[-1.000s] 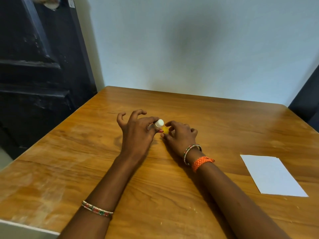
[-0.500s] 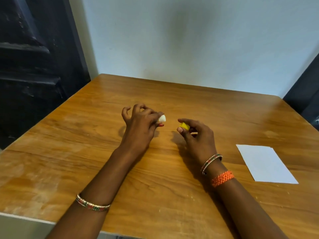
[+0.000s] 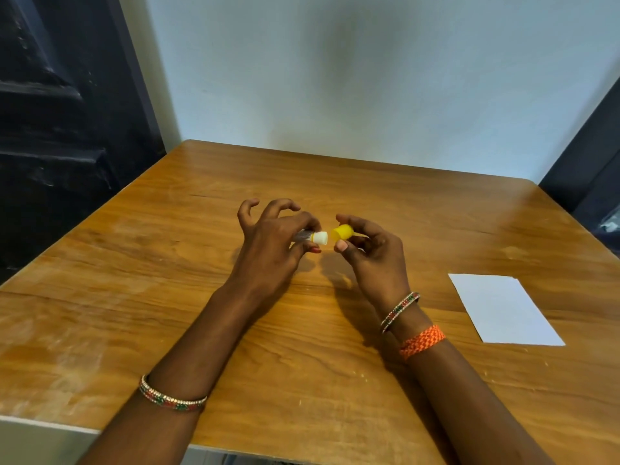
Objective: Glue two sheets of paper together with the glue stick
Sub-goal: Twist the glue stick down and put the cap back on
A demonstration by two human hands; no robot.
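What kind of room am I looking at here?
Probably a plain room in a home, not a workshop: a bare wooden table against a pale painted wall, and a dark panelled door at the left.

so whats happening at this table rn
A person is opening a glue stick over a wooden table. The left hand grips the glue stick, its white tip exposed and pointing right. The right hand pinches the yellow cap, which is off and held just clear of the tip. White paper lies flat to the right, untouched, with no glue on it yet.
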